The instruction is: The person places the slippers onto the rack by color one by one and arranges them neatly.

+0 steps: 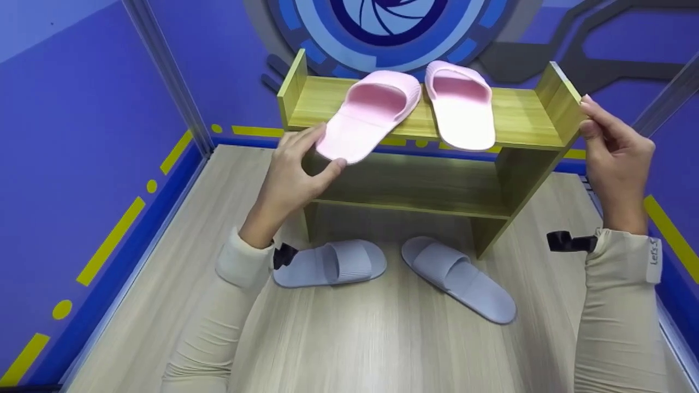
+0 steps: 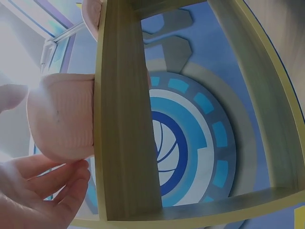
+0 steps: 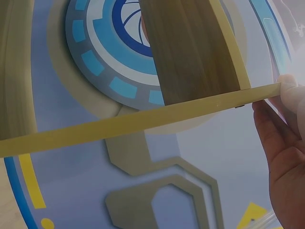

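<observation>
My left hand (image 1: 295, 169) holds the heel end of a pink slipper (image 1: 366, 117), fingers along its left side and thumb at its near edge. The slipper lies at an angle on the top board of a wooden shoe rack (image 1: 516, 112), its heel jutting past the front edge. In the left wrist view the ridged sole (image 2: 62, 119) shows beside that board. A second pink slipper (image 1: 464, 106) rests to the right, also overhanging. My right hand (image 1: 622, 153) pinches the upper front corner of the rack's right side panel (image 3: 143, 118) between thumb and fingers.
Two grey slippers (image 1: 355, 263) (image 1: 464, 278) lie on the wood-grain floor (image 1: 371, 344) below the rack, pointing different ways. The rack has a lower shelf (image 1: 415, 180). A blue patterned wall (image 1: 218, 65) stands behind it, with blue walls on both sides.
</observation>
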{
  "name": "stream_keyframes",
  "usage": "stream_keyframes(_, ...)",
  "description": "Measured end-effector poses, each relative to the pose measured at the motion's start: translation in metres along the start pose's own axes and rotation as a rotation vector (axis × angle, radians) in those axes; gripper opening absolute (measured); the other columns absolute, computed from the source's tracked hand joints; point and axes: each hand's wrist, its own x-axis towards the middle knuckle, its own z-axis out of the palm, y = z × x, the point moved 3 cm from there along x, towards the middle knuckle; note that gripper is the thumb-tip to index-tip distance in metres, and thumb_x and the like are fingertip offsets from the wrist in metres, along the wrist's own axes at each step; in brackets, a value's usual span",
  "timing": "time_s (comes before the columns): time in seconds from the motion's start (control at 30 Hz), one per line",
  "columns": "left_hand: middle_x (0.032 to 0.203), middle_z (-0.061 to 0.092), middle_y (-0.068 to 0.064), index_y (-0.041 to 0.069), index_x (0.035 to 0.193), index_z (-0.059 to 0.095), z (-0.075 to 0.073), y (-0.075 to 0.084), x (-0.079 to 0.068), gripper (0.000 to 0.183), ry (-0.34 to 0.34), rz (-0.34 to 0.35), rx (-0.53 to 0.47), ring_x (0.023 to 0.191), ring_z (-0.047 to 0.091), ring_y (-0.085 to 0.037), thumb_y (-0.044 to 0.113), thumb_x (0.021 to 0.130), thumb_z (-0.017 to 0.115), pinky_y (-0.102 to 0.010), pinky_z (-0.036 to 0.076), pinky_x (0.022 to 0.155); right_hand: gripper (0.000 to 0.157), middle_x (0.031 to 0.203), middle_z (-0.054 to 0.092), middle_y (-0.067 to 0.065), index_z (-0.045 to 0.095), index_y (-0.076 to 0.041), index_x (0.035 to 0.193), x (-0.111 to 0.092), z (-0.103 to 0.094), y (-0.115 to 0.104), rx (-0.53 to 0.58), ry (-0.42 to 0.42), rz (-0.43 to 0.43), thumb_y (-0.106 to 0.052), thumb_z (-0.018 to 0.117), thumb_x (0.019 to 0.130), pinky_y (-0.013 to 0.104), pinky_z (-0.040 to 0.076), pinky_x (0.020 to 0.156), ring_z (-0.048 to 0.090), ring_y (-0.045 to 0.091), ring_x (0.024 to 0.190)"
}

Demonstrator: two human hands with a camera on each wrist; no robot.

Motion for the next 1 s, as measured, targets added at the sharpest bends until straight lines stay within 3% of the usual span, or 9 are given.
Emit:
stream_keyframes(0.3,0.137,0.057,-0.010,0.002,0.132,0.057,0.008,0.006,0.000,0.059,-0.001,0.039,0.019,0.121,0.046,-0.026,0.033,0.083,0.072,-0.042,0.041,0.102,0.029,0.126,0.065,0.005,0.069,-0.009,0.117,0.000,-0.001,-0.002,-0.007,0.005,0.013,-0.006,0.064,0.089,0.009,0.049,0.086,0.062,0.006,0.115)
stream_keyframes(0.57,0.135,0.059,-0.009,0.004,0.130,0.059,0.019,0.010,0.005,0.061,0.009,0.034,0.092,0.133,0.040,-0.027,0.041,0.083,0.072,-0.046,0.037,0.110,0.028,0.124,0.066,0.006,0.069,-0.004,0.116,-0.003,0.001,-0.007,0.080,0.007,0.013,-0.002,0.065,0.088,0.007,0.049,0.078,0.064,0.005,0.110)
stream_keyframes(1.0,0.131,0.061,-0.013,0.001,0.126,0.062,0.034,0.014,0.016,0.063,0.027,0.055,0.137,0.131,0.044,-0.030,0.046,0.082,0.073,-0.043,0.037,0.111,0.028,0.123,0.066,0.007,0.069,-0.006,0.116,-0.002,0.001,0.000,0.031,0.019,-0.030,-0.002,0.063,0.089,0.009,0.050,0.081,0.065,0.005,0.109)
